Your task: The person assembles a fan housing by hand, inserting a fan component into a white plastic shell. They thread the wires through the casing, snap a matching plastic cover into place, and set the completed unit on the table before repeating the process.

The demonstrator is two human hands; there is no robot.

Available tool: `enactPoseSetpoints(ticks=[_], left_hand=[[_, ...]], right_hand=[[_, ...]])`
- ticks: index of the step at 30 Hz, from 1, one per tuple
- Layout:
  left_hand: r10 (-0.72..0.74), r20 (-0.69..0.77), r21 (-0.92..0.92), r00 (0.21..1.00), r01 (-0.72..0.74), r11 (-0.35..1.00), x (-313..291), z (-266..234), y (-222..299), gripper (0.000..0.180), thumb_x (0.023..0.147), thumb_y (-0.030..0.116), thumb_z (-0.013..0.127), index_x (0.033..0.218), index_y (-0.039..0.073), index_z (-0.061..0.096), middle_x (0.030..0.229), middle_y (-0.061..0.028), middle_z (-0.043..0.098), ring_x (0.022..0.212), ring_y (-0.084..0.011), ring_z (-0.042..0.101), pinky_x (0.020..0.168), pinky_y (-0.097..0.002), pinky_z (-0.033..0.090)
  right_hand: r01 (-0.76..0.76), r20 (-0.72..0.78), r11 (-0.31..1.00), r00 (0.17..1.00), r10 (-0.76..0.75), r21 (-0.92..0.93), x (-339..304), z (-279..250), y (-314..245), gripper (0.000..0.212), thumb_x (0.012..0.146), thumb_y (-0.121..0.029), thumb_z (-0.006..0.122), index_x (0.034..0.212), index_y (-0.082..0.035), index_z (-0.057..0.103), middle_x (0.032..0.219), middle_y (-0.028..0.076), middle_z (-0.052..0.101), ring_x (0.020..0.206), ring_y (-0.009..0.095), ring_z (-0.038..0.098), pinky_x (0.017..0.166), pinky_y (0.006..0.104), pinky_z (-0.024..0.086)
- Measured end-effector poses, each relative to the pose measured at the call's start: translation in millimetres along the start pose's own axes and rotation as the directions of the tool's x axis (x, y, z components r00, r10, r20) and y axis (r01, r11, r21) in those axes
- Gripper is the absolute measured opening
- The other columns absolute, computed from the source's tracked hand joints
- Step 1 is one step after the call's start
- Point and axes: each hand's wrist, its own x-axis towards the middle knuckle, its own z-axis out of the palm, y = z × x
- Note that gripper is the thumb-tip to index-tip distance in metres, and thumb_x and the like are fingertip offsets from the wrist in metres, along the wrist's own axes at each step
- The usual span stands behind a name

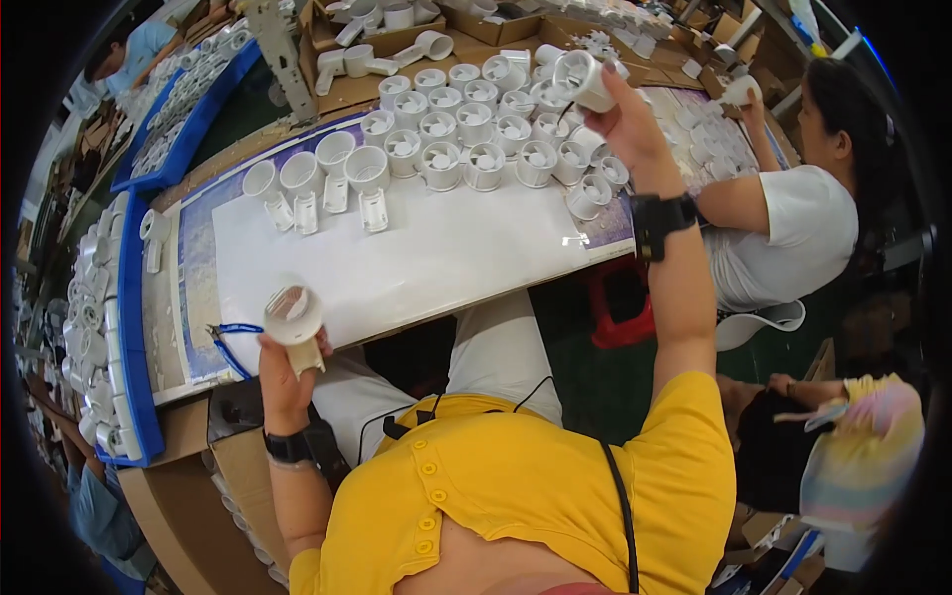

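At the table's near left edge, my left hand (pixel 286 385) is closed around the short handle of a white plastic fan housing (pixel 295 319), its round end up. My right hand (pixel 632 124) reaches over the back right of the table and grips a white round fan unit (pixel 593 87), from which a dark wire hangs. Below it stand rows of similar white fan units (pixel 485 164), blades showing. Several white cup-shaped housings with handles (pixel 367 171) lie left of those rows. Blue-handled pliers (pixel 238 328) rest beside my left hand.
A blue bin (pixel 131 337) full of white parts borders the table's left side, and another blue tray (pixel 188 119) lies farther back. Cardboard boxes (pixel 486 28) with parts stand behind. At right sits a co-worker (pixel 783 218) holding a white part. A red stool (pixel 620 307) is under the table's edge.
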Motion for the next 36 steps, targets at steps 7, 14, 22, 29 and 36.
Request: enactPoseSetpoints(ticks=[7, 14, 22, 29, 36], left_hand=[[0.086, 0.084, 0.043, 0.993, -0.090, 0.995, 31.9, 40.8, -3.8, 0.075, 0.087, 0.062, 0.047, 0.135, 0.004, 0.039, 0.100, -0.0088, 0.057, 0.083, -0.0157, 0.055, 0.073, -0.0317, 0.048], [0.187, 0.027, -0.165, 0.982, -0.180, 0.970, 51.5, 63.0, -7.9, 0.061, 0.085, 0.037, 0.068, 0.128, 0.004, 0.041, 0.109, -0.0108, 0.058, 0.089, -0.0177, 0.059, 0.077, -0.0341, 0.051], [0.368, -0.115, -0.050, 0.923, -0.375, 0.926, 60.3, 96.5, 9.3, 0.052, 0.077, 0.006, 0.074, 0.122, 0.003, 0.047, 0.107, -0.0123, 0.062, 0.089, -0.0170, 0.062, 0.073, -0.0312, 0.054], [0.366, -0.217, 0.096, 0.905, -0.353, 0.931, 61.3, 101.7, 14.7, 0.031, 0.081, 0.000, 0.069, 0.110, -0.001, 0.056, 0.093, -0.0099, 0.066, 0.083, -0.0168, 0.065, 0.070, -0.0284, 0.055], [0.252, -0.107, 0.197, 0.962, -0.228, 0.954, 54.3, 91.7, 23.6, 0.032, 0.081, -0.001, 0.069, 0.110, -0.002, 0.056, 0.095, -0.0104, 0.066, 0.082, -0.0167, 0.065, 0.072, -0.0279, 0.054]], right_hand=[[-0.305, 0.379, 0.533, 0.925, -0.031, 0.789, -44.5, 116.0, 18.2, 0.040, 0.093, -0.029, 0.055, 0.123, -0.004, 0.050, 0.107, 0.011, 0.062, 0.085, 0.023, 0.061, 0.064, 0.0287, 0.047], [-0.170, 0.289, 0.721, 0.956, -0.044, 0.672, -84.9, 194.2, -12.2, 0.042, 0.091, -0.018, 0.054, 0.124, 0.006, 0.047, 0.115, 0.017, 0.059, 0.106, 0.031, 0.060, 0.084, 0.0358, 0.053], [-0.284, 0.294, 0.607, 0.952, 0.085, 0.742, -100.8, 221.9, 4.8, 0.045, 0.091, -0.015, 0.053, 0.130, 0.004, 0.041, 0.125, 0.018, 0.053, 0.112, 0.031, 0.057, 0.089, 0.0378, 0.053], [-0.297, 0.375, 0.646, 0.927, 0.018, 0.703, -101.7, 211.6, 22.6, 0.051, 0.087, -0.021, 0.059, 0.130, 0.001, 0.041, 0.126, 0.016, 0.052, 0.117, 0.030, 0.054, 0.096, 0.0361, 0.046], [0.331, 0.490, 0.939, 0.805, -0.335, 0.098, -90.1, 215.4, 12.6, 0.052, 0.080, -0.019, 0.064, 0.126, -0.001, 0.045, 0.122, 0.011, 0.054, 0.113, 0.021, 0.053, 0.097, 0.0322, 0.041]])
